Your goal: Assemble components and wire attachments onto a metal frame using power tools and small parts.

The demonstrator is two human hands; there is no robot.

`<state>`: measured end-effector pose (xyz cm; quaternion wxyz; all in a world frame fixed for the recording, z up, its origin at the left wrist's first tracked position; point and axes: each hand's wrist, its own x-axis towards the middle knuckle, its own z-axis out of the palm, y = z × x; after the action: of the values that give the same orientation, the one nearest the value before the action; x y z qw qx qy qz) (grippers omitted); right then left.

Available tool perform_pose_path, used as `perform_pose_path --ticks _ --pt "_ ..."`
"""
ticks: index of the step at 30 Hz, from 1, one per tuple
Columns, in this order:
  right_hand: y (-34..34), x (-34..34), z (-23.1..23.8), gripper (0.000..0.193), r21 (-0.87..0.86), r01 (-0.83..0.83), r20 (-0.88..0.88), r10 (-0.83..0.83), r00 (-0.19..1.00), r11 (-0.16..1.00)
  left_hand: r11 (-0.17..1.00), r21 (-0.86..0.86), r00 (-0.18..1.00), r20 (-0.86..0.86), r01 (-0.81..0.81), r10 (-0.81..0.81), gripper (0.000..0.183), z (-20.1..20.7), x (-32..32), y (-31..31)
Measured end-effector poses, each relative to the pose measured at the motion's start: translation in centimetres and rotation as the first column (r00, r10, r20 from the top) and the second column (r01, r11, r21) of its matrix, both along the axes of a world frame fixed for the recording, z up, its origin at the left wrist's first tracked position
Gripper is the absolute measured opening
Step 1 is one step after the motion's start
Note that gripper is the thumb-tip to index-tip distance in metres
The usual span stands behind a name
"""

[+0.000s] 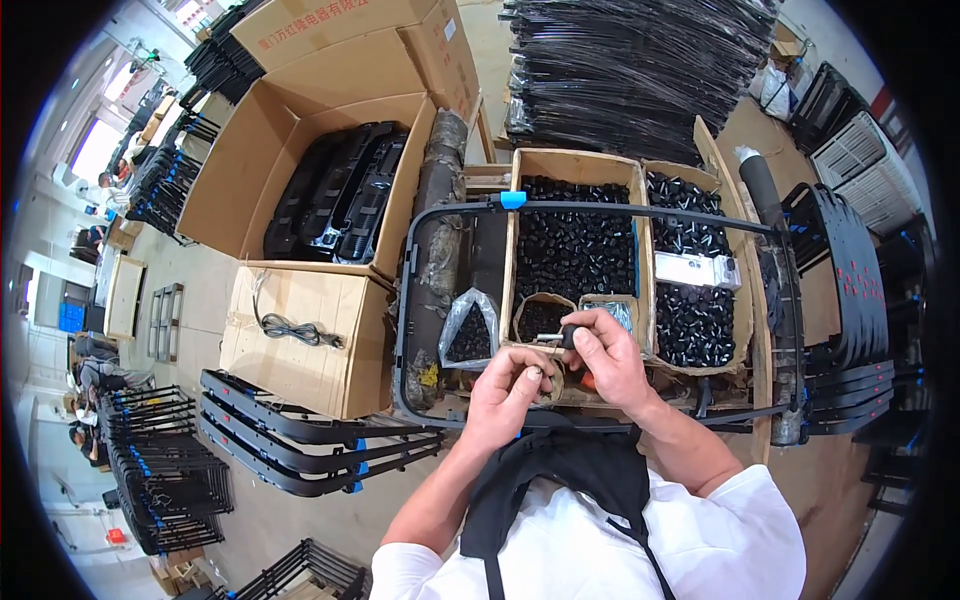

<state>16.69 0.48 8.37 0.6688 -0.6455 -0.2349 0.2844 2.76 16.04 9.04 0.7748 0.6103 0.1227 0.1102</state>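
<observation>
My right hand (615,362) is closed on a black knob bolt (569,336), whose bare metal stud points left. Just below and to the left, my left hand (505,395) is closed in a pinch; whatever its fingertips hold is too small to name. Both hands are over the inside of a black tubular frame (640,209) with rounded corners, which lies across the work surface. A blue piece (513,200) wraps its far bar. Beyond my hands stands a cardboard bin full of small black parts (575,240). To its right, another bin holds black knobs with metal studs (700,330).
A silver phone (690,269) lies on the right bin. An open carton (225,180) with black plastic parts stands far left, before it a closed carton (300,365) with a coiled cable (295,330). Stacked black frames (300,450) stand left; wrapped black tubes (640,80) are piled beyond.
</observation>
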Motion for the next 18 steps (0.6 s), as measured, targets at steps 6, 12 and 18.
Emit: perform_pose_path --ticks 6,12,18 --pt "-0.5 0.0 0.8 0.029 -0.065 -0.143 -0.028 0.142 0.989 0.987 0.792 -0.601 0.994 -0.077 -0.109 0.079 0.007 -3.8 1.1 1.7" --pt "-0.3 0.0 0.4 0.026 -0.319 -0.239 0.121 0.289 0.950 0.917 0.875 -0.480 0.998 -0.024 -0.055 0.050 0.007 0.3 2.1 3.2" --pt "0.4 -0.3 -0.4 0.025 0.038 0.076 0.013 -0.076 0.997 0.996 0.959 -0.261 0.994 0.016 0.112 -0.111 0.006 1.0 0.2 0.9"
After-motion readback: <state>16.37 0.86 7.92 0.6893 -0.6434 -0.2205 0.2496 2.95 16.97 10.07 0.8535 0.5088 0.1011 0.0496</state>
